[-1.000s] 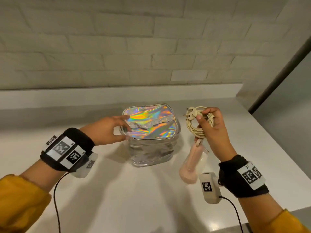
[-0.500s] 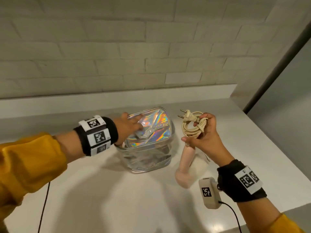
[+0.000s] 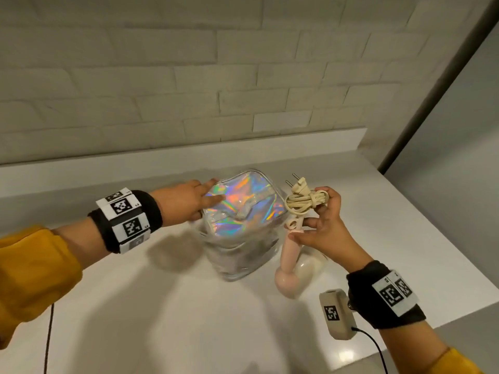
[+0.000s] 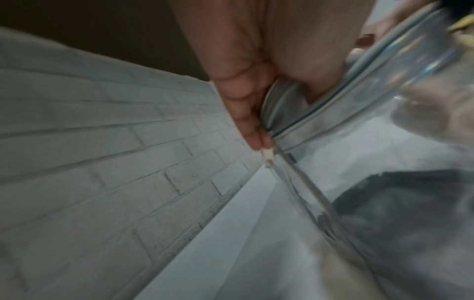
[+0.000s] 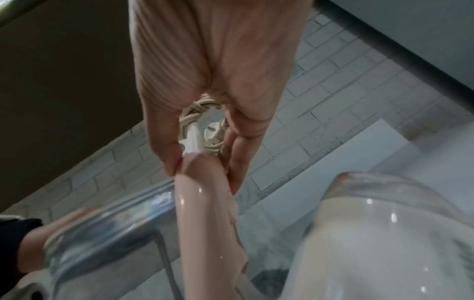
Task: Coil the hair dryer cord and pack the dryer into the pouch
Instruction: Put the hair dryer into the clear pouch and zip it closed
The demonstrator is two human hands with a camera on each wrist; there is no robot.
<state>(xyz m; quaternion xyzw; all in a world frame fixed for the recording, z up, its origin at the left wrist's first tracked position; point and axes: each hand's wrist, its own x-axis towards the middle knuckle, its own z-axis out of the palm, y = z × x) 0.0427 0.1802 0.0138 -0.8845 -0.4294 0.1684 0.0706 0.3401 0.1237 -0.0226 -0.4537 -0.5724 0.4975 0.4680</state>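
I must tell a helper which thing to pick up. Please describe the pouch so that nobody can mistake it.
On the white counter below the brick wall, the pouch stands between the left hand and the pink hair dryer. Only it has a rainbow-shimmering top and clear sides.

A pale brick wall [image 3: 162, 76] backs the glossy white counter [image 3: 162, 306] (lamp glare on it), a grey panel [image 3: 459, 157] at right.

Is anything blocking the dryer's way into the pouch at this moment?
Yes. The pouch looks closed: its holographic lid lies across the top, with the left hand at its far-left corner. The right hand holds the hair dryer and coiled cord beside it.
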